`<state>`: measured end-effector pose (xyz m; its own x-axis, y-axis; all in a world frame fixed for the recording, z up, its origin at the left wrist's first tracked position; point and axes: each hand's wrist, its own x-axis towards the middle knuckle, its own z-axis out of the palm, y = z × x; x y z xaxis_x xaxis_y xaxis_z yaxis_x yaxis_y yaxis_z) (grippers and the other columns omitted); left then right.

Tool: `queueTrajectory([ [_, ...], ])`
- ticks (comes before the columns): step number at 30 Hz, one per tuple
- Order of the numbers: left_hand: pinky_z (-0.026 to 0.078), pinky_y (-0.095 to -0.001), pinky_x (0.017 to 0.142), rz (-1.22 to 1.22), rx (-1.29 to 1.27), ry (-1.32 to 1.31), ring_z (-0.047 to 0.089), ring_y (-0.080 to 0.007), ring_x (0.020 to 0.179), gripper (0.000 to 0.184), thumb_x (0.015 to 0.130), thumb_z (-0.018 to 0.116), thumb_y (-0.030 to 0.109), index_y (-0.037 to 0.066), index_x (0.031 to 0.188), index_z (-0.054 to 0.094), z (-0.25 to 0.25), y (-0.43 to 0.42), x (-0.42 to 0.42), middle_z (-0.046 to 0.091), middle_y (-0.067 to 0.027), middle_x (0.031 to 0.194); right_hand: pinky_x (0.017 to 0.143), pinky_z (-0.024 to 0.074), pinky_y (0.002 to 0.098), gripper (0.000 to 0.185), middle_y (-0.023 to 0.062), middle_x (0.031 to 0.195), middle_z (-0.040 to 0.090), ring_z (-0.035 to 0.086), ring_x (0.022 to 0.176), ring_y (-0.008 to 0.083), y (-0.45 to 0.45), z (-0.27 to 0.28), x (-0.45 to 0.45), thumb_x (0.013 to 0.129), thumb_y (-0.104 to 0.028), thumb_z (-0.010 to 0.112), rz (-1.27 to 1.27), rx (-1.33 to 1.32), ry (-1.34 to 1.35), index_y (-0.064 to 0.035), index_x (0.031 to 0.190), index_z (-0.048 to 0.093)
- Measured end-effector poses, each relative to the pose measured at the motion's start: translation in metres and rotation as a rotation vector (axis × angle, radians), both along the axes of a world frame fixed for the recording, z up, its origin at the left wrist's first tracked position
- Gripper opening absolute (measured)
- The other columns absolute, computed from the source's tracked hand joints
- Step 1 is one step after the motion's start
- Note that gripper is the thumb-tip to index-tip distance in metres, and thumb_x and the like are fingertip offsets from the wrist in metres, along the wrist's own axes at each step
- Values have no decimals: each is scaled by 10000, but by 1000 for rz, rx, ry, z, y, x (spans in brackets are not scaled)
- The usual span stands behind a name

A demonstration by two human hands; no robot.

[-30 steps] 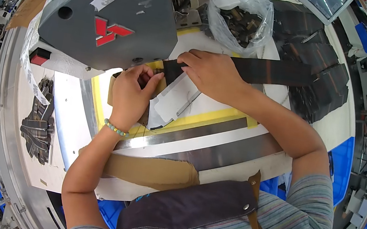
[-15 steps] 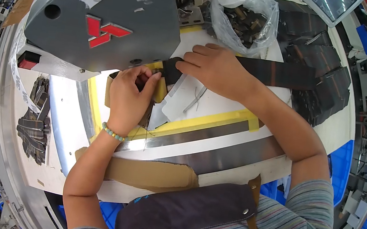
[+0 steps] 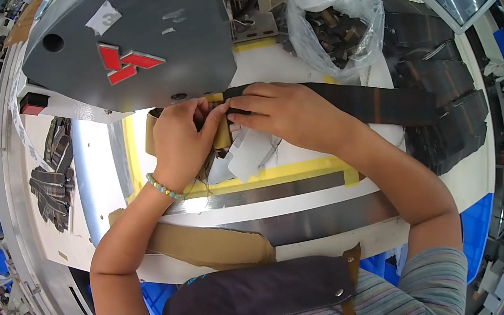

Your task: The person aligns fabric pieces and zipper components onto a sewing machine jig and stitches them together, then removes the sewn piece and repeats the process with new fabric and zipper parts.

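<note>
A long dark striped fabric strip [image 3: 376, 105] runs from the stack on the right toward the machine's lower edge. My left hand [image 3: 180, 141] is closed in a pinch just under the machine head, on a small olive-brown fabric piece [image 3: 223, 135]. The fingertips of my right hand [image 3: 293, 116] are pressed together on the strip's near end, beside my left thumb. Exactly what lies between the two sets of fingertips is partly hidden. Loose dark threads [image 3: 204, 169] hang below my left hand. Thin metal tweezers or snips [image 3: 271, 151] lie beneath my right hand.
The grey machine head [image 3: 149, 11] with a red emblem covers the upper left. A clear plastic bag [image 3: 297, 20] of small dark pieces stands behind my hands. Stacked dark fabric [image 3: 445, 134] lies right, more fabric pieces [image 3: 51, 197] left. Cardboard [image 3: 209, 246] lines the front edge.
My right hand has moved down and slightly left, bringing its fingertips against my left hand. The left hand keeps its pinch. The whole view has shifted slightly.
</note>
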<state>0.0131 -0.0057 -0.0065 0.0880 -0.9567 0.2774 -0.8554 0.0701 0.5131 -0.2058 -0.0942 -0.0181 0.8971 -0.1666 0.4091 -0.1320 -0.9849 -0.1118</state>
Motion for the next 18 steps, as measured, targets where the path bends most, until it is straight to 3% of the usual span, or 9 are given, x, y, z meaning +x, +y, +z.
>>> queueTrajectory([
  [4,491,-427,613,-62,-142,-30,617,-356,615,283,967,737,210,-12,799,688,-16,-4,4,654,-152,680,907,614,332,334,25,1341,683,656,1185,205,0,-3,1,918,-156,644,4,-6,-12,-146,1242,724],
  [7,435,-376,587,-87,-46,61,543,-264,618,254,971,739,196,-8,843,659,-16,-6,9,608,-122,701,956,591,339,285,16,1313,686,631,1195,207,-1,-4,0,922,-158,647,13,8,-28,-119,1190,737],
  [13,427,-368,568,-4,144,104,544,-242,566,281,997,718,243,-20,899,700,1,-5,8,639,-137,696,988,577,343,247,9,1295,691,616,1202,207,-1,-5,0,926,-163,654,15,1,-32,-100,1146,750],
  [18,430,-369,570,-20,124,142,544,-238,571,269,998,719,242,-12,911,704,-1,-6,11,637,-143,700,983,583,342,273,9,1314,690,624,1204,208,-1,-3,-1,919,-158,654,9,2,-20,-110,1171,747],
])
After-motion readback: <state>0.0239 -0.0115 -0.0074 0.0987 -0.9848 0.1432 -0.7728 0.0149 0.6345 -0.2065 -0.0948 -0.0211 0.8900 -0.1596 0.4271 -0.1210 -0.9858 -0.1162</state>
